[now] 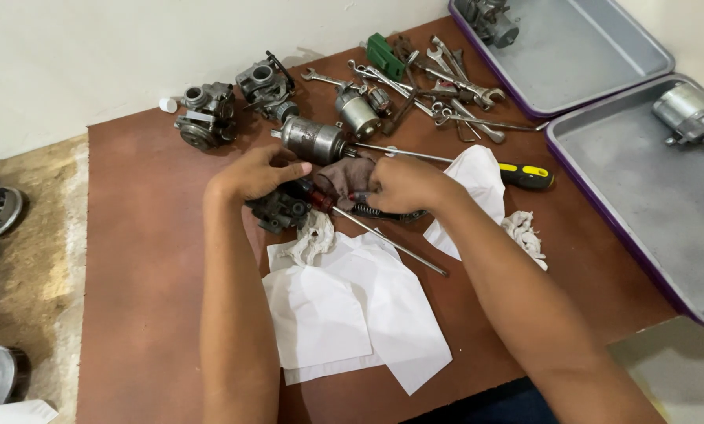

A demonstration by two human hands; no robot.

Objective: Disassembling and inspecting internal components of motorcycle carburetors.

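A reddish-brown tabletop (140,259) sits low on a worn, mottled floor (42,259), against a plain off-white wall (93,55). Two grey trays (650,188) with purple rims lie at its right edge. Light is soft and even.

Brown table (155,259); white paper (352,314); yellow-black screwdriver handle (527,176); green block (383,53).

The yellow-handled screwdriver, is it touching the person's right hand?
Apart. The head view shows the yellow-handled screwdriver lying on the table past white paper, while the right hand grips a dark rag.
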